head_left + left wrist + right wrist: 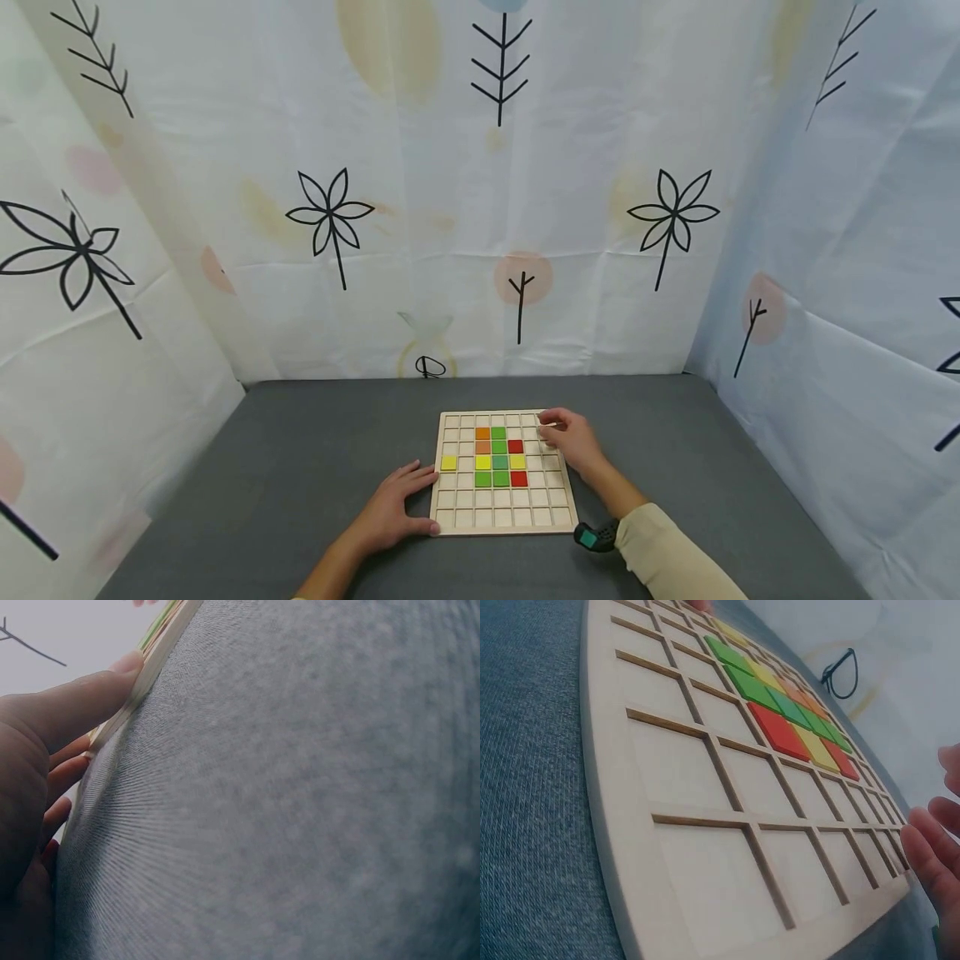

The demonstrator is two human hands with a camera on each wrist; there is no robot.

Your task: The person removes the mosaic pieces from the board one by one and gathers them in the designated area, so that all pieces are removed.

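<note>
A pale wooden grid board [504, 531] lies on the grey table, with coloured square tiles in some of its cells. Most tiles cluster mid-board: green tiles [492, 479], red tiles [518, 479], yellow tiles [517, 462] and orange tiles [482, 434]. One lone yellow tile [448, 463] sits at the left edge. My left hand [392, 507] rests beside the board, fingers spread, its thumb [112, 682] against the rim near the front corner. My right hand [576, 439] is at the far right corner, fingers loosely bent over the rim; no tile shows between its fingertips [917, 836].
The grey cloth-covered table [322, 442] extends around the board. A white patterned curtain [435, 208] hangs behind it and along both sides. At my right wrist is a dark strapped device [596, 537] with a teal patch, close to the board's front right corner.
</note>
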